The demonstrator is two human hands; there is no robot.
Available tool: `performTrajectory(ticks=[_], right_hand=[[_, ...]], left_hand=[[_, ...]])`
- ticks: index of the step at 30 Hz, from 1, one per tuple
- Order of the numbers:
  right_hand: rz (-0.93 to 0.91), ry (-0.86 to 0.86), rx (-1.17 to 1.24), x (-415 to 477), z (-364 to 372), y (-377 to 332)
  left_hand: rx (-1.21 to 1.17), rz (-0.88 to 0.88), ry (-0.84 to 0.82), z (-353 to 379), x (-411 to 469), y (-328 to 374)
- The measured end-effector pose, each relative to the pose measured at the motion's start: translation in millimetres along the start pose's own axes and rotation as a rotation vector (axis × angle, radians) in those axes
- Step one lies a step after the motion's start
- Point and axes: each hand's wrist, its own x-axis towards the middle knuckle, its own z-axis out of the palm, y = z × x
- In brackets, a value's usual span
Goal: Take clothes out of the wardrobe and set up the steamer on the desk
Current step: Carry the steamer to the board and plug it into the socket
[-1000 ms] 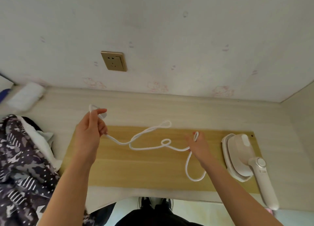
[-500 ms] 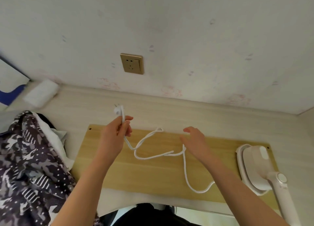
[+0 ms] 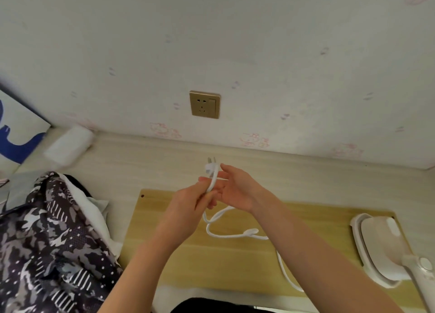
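Observation:
My left hand (image 3: 188,204) grips the white cord just below its plug (image 3: 210,167), which points up toward the wall. My right hand (image 3: 235,188) is beside it with fingers spread, touching the cord near the plug. The white cord (image 3: 231,235) loops over the yellow wooden board (image 3: 235,261) and runs under my right forearm toward the white handheld steamer (image 3: 386,244) lying at the board's right end. A gold wall socket (image 3: 204,104) sits on the wall above the plug. A dark patterned garment (image 3: 47,246) lies heaped on the left.
The pale desk top (image 3: 141,162) runs along the wallpapered wall. A white roll-like object (image 3: 68,144) lies at the back left, next to a blue-and-white panel (image 3: 16,133). White cloth (image 3: 94,209) shows under the garment.
My left hand has brought the plug rightward and nearer the socket. My right hand has left the board and come up to meet the cord by the plug. The view has shifted left.

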Motion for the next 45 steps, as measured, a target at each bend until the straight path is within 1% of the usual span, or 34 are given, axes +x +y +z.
performTrajectory(ticks=[2,4,8,12,14,17,21,24,28,32,35,38,42,45], right_hand=[[-0.068,-0.018,0.024,0.6,5.4,-1.0],[-0.16,-0.01,0.013,-0.3,11.3,-4.0],[-0.35,0.113,-0.073,-6.3,14.8,-13.4],[-0.477,0.192,-0.208,-14.4,21.0,-17.6],[-0.527,0.207,-0.264,-18.8,23.6,-17.7],[-0.557,0.183,-0.302,-24.9,30.5,-17.5],[-0.57,0.178,-0.365,-26.9,40.6,-17.1],[-0.599,0.255,-0.511,-25.4,46.4,-17.5],[-0.679,0.414,-0.633,-21.0,50.5,-22.0],[-0.734,0.447,-0.734,-16.1,53.6,-30.5],[-0.768,0.435,-0.808,-10.1,56.2,-37.1],[-0.833,0.469,-0.909,-0.1,58.9,-44.9],[-0.922,0.499,-0.959,19.6,66.4,-59.8],[-0.955,0.512,-0.966,35.5,67.8,-67.8]], left_hand=[[0.014,-0.031,-0.007,-6.3,2.1,-8.4],[-0.046,-0.105,0.052,-15.8,4.6,-18.9],[-0.221,-0.224,0.177,-26.0,10.1,-30.1],[-0.267,-0.253,0.205,-30.5,16.5,-34.1],[-0.273,-0.245,0.213,-30.5,19.2,-32.3],[-0.286,-0.212,0.241,-30.4,25.4,-28.4],[-0.25,-0.121,0.303,-30.9,36.1,-20.5],[-0.183,-0.049,0.337,-28.2,43.9,-8.7],[-0.173,-0.009,0.324,-22.8,55.3,-3.0],[-0.174,-0.026,0.353,-19.7,69.6,-10.4],[-0.217,-0.023,0.379,-20.4,83.4,-16.1],[-0.269,-0.049,0.378,-23.0,99.1,-20.1],[-0.284,-0.072,0.374,-24.9,123.5,-24.3],[-0.318,-0.083,0.361,-25.6,143.1,-30.0]])
